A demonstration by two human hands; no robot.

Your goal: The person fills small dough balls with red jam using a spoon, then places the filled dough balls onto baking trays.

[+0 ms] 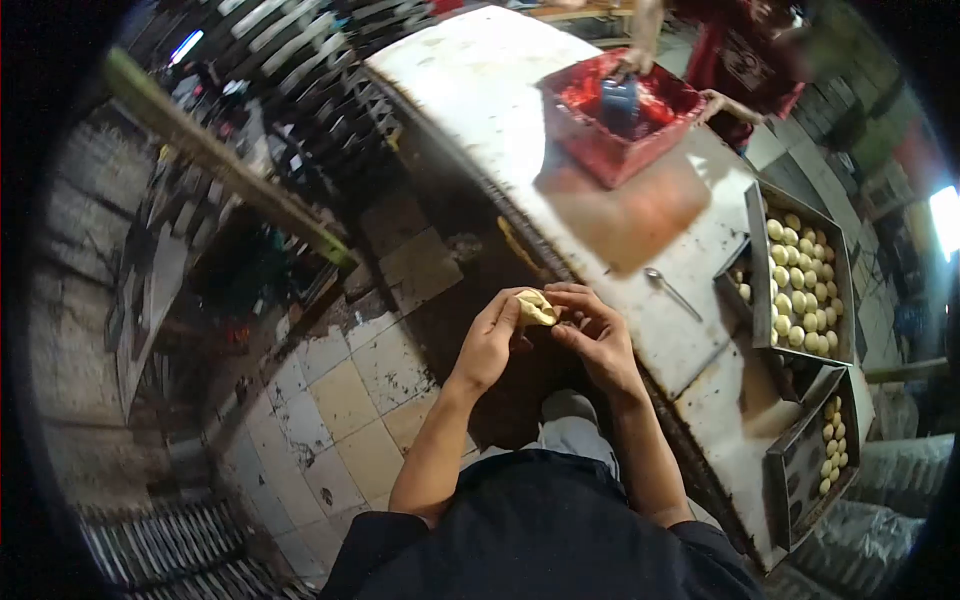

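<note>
A small pale piece of dough (537,306) sits between my two hands, held in front of my body beside the edge of the white table (480,90). My left hand (492,340) pinches it from the left with thumb and fingers. My right hand (595,335) closes on it from the right, fingers curled over it. Both forearms are bare and rise from my dark top at the bottom of the view.
A metal tray (757,260) holds several dough balls, and a second tray (800,470) lies nearer. A spoon (672,290) rests on the table. Another person in red (740,50) has hands in a red tub (600,150). Tiled floor (340,400) lies to the left.
</note>
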